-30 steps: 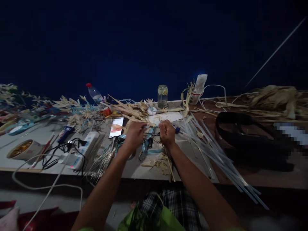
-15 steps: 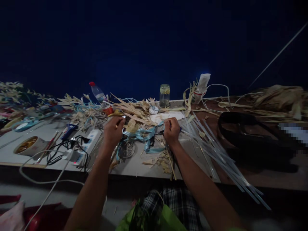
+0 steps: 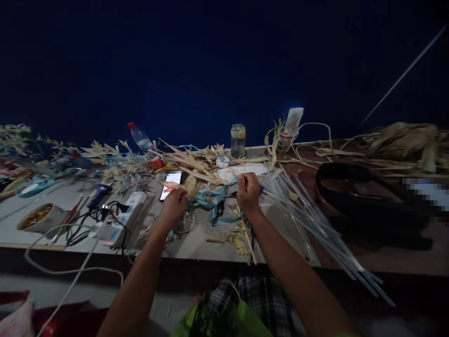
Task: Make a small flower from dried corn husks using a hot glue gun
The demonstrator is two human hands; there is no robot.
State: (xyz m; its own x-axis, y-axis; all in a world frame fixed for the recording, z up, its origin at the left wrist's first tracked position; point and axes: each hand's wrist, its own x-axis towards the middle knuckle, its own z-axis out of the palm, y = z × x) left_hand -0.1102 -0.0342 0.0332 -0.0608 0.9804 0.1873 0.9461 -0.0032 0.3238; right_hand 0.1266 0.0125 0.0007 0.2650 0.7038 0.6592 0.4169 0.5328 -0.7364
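My left hand (image 3: 174,205) is closed in a pinch just below a lit phone (image 3: 175,178); a pale tan strip shows above its fingers, and I cannot tell whether it is held. My right hand (image 3: 248,193) is curled into a fist over the middle of the table, its contents hidden by the fingers. Between both hands lies a tangled light-blue ribbon (image 3: 224,218), one end reaching close to the right fist. A clear round disc-like object (image 3: 187,221) is beside my left wrist. Dry husk scraps (image 3: 239,241) and thin sticks lie below my right hand.
Husk flowers (image 3: 121,171) and dried husks (image 3: 196,164) cover the back. A glass jar (image 3: 238,142), tilted bottle (image 3: 140,138) and paper cup (image 3: 286,142) stand along the wall. Clear rods (image 3: 326,234) overhang the front edge at right. A power strip (image 3: 129,217) and bowl (image 3: 44,219) are left.
My left hand has moved down and right, uncovering the phone's lit screen. The right fist stays nearly in place. The view has shifted slightly.
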